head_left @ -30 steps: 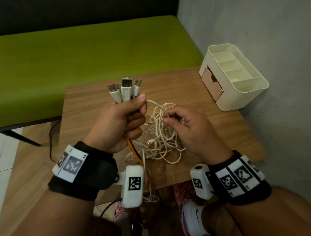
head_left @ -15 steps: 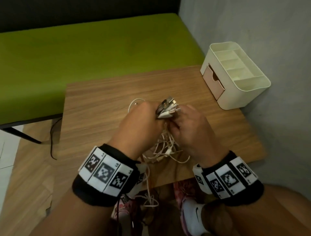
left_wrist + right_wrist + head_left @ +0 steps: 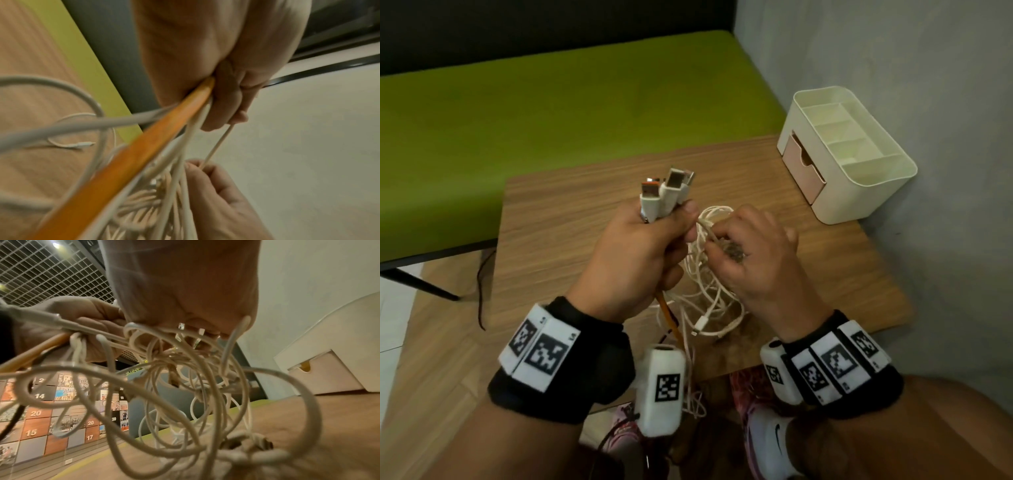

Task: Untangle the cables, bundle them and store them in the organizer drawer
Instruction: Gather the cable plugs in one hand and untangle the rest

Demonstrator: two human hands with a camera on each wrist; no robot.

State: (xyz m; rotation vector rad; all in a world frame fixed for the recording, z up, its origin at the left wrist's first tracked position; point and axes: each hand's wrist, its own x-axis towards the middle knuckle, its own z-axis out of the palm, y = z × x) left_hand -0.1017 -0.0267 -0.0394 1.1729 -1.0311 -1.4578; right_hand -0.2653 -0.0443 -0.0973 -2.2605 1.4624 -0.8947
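Observation:
My left hand (image 3: 640, 250) grips a bunch of cables just below their USB plugs (image 3: 666, 193), which stick up above the fist. An orange cable (image 3: 669, 315) (image 3: 131, 155) and white ones run down out of that fist. A tangle of white cables (image 3: 709, 301) (image 3: 185, 386) hangs between my hands over the wooden table (image 3: 571, 219). My right hand (image 3: 750, 250) pinches one white strand (image 3: 218, 144) at the top of the tangle. The cream organizer (image 3: 866, 192) with its pink drawer (image 3: 803, 168) (image 3: 322, 376) stands at the table's far right corner, drawer nearly closed.
A green bench (image 3: 551, 109) runs behind the table. A grey wall (image 3: 893, 68) is close on the right. Cable ends (image 3: 693, 401) dangle past the table's near edge, above my shoes (image 3: 770, 435). A thin dark cord (image 3: 480, 287) hangs off the table's left side.
My left hand has swung back to the left and turned upright, so the plugs point up again. The right hand has moved from the plugs to a strand of the tangle.

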